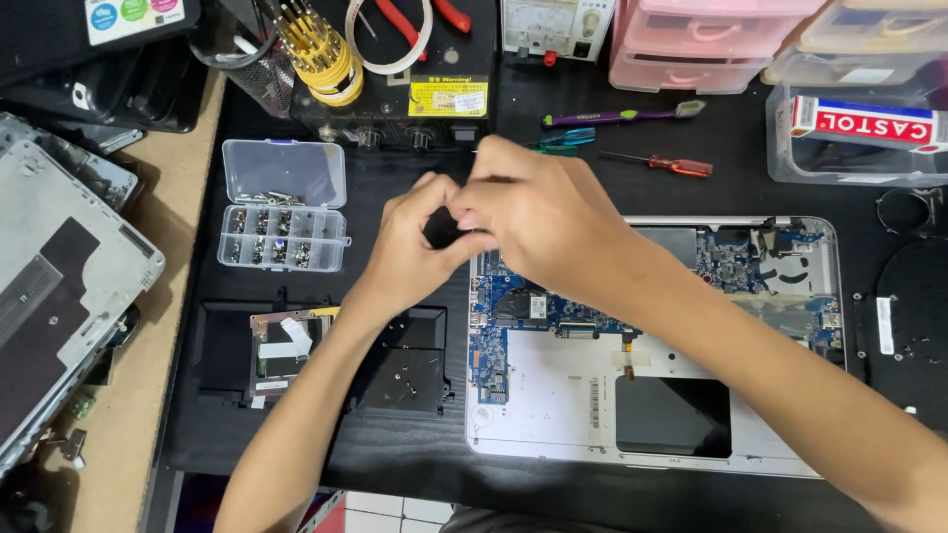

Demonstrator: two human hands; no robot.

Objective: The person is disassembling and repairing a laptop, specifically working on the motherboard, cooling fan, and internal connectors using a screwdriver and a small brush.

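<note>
I see a red-and-white carton (pixel 864 121) in the clear tub far right, a yellow label (pixel 448 97) on the black box. My left hand (pixel 420 237) and right hand (pixel 538 212) pinch together on a small black part (pixel 441 229) (mostly hidden) above the opened laptop (pixel 652 345).

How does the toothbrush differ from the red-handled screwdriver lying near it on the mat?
The toothbrush is purple with a green head; the red-handled screwdriver has a translucent red handle and dark metal shaft. The toothbrush looks longer and lies farther from the opened laptop. Both lie flat, pointing roughly sideways, untouched by either hand.

Left hand (pixel 410 242), right hand (pixel 538 212) meet, fingers pinched together.
</note>
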